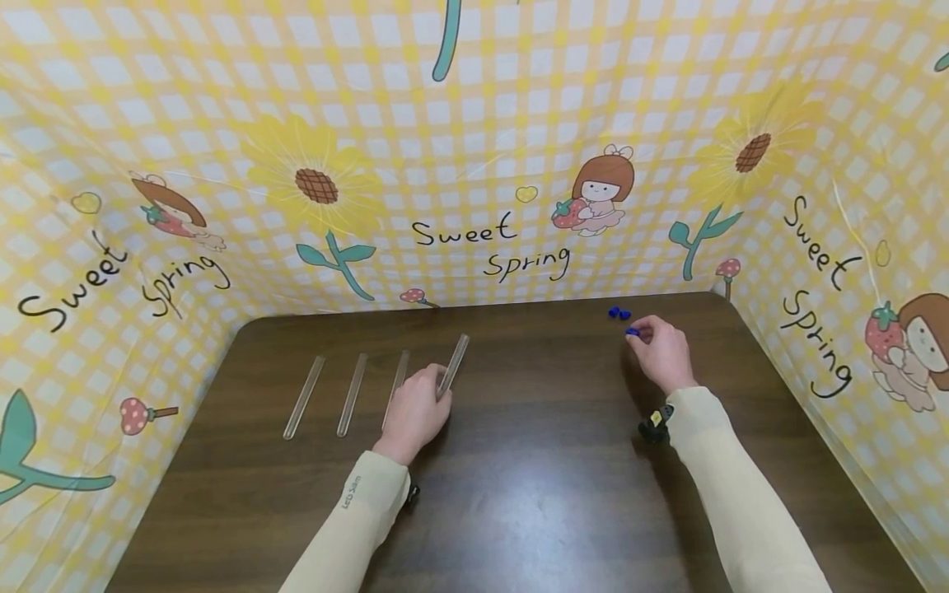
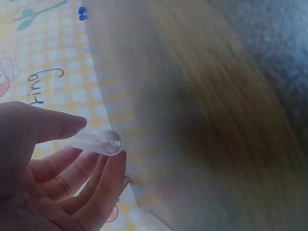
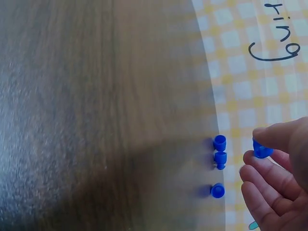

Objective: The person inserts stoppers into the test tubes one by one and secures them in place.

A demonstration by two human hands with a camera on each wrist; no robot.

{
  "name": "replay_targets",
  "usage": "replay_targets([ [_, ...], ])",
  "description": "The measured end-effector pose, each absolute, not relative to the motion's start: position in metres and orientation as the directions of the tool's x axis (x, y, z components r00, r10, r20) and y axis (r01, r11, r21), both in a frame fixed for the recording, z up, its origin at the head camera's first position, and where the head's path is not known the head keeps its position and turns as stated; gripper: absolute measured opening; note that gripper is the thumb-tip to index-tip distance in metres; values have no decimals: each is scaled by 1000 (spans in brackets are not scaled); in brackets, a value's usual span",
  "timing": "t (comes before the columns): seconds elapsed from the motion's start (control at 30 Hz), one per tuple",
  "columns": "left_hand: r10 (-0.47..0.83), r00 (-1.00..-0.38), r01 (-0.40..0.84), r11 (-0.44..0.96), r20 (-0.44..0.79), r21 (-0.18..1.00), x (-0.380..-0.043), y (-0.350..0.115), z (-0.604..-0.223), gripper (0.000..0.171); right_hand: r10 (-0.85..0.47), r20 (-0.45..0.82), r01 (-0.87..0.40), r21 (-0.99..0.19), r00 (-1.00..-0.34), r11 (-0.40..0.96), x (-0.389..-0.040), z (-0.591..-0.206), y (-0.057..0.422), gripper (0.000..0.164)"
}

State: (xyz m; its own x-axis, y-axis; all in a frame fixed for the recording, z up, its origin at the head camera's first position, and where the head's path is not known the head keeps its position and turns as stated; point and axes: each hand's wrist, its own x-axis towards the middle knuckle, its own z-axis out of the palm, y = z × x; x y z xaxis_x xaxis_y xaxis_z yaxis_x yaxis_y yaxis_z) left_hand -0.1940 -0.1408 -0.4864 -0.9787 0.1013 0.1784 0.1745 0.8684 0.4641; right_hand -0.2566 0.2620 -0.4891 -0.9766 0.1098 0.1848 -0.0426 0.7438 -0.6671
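Observation:
My left hand [image 1: 418, 408] holds a clear test tube [image 1: 457, 358] between thumb and fingers, tilted up off the dark table. Its rounded closed end [image 2: 111, 143] faces the left wrist camera. Two more tubes, a left one [image 1: 302, 399] and a middle one [image 1: 352, 395], lie side by side; a third tube [image 1: 401, 371] lies partly hidden behind the left hand. At the right, my right hand [image 1: 662, 354] pinches a small blue stopper [image 3: 262, 148] between thumb and index finger. Other blue stoppers [image 3: 220, 143] stand on the table near that hand, toward the back edge.
The brown wooden table [image 1: 511, 461] has rounded back corners. A yellow checked cloth [image 1: 460, 165] with printed flowers rises right behind its back edge and along both sides. A black wrist device [image 1: 656, 424] sits at the right cuff.

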Motion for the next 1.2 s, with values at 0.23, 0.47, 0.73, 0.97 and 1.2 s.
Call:
replay_targets([
  [0.23, 117, -976, 194, 857, 185, 478, -195, -138, -486, 36, 121, 217, -67, -697, -969, 714, -255, -480, 254, 22],
  [0.47, 128, -970, 214, 849, 205, 484, -196, -135, -487, 37, 117, 239, -96, -722, -964, 685, -255, -474, 248, 21],
  [0.73, 142, -965, 236, 840, 221, 489, -196, -132, -489, 36, 105, 256, -127, -746, -961, 654, -255, -468, 241, 22],
  [0.97, 158, -963, 249, 830, 220, 498, -194, -129, -485, 36, 84, 285, -169, -754, -955, 635, -253, -463, 234, 24],
  [1.2, 160, -962, 254, 820, 220, 513, -192, -124, -482, 38, 70, 284, -180, -760, -956, 625, -251, -457, 222, 26],
])
